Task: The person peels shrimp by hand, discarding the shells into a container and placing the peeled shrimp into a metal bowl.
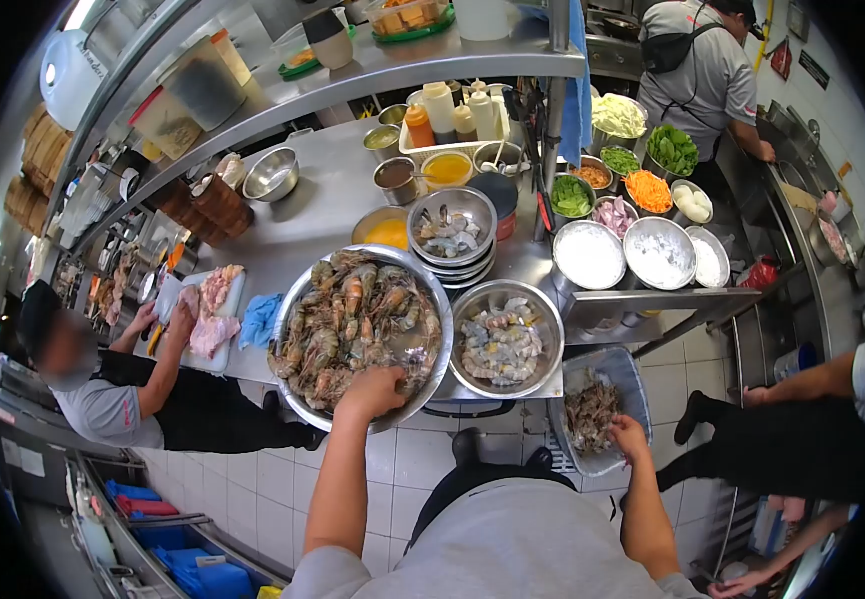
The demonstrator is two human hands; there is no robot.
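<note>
A large metal bowl (441,344) full of whole raw shrimp (352,299) stands at the counter's front edge. My left hand (372,392) reaches over its near rim, fingers curled down on a shrimp, with the fingertips partly hidden. Down to the right, my right hand (631,437) is over a grey bin (636,384) holding shrimp heads and shells (589,414); its fingers look loosely apart, with nothing clearly held. Between the two, peeled shrimp (505,339) lie in a second metal bowl (554,317). Behind them, a smaller bowl (488,215) with several shrimp tops a stack of bowls.
To the left, a co-worker (113,389) handles raw meat on a white cutting board (198,349). Another person (802,429) stands close on the right, and one (697,70) works behind. Bowls of shredded carrot (649,190) and white powder (590,255) crowd the right side.
</note>
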